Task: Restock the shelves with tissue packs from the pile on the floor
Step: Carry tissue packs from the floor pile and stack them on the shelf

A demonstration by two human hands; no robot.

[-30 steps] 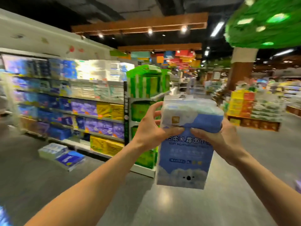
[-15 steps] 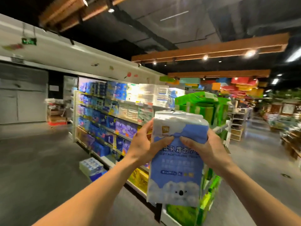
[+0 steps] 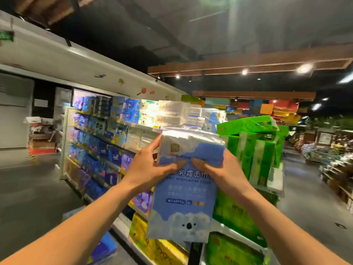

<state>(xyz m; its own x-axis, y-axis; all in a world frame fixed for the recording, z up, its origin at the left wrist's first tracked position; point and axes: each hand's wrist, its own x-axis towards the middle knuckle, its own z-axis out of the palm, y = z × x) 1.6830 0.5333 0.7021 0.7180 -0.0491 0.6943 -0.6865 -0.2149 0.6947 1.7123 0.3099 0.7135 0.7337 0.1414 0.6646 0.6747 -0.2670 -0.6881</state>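
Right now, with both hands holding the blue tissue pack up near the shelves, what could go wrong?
The left hand and right hand pinch only the upper part of the blue tissue pack; its soft wrap might slip.
The top green pack lies tilted on its stack just behind; a bump could tip it.
A blue pack on the floor lies close ahead, lower left: possible trip.

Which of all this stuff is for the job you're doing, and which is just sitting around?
For the job:
blue tissue pack, gripped by the left hand and right hand
tissue shelves
packs on the floor

Just sitting around:
green packs on the end display
boxes by the far wall
ceiling lights
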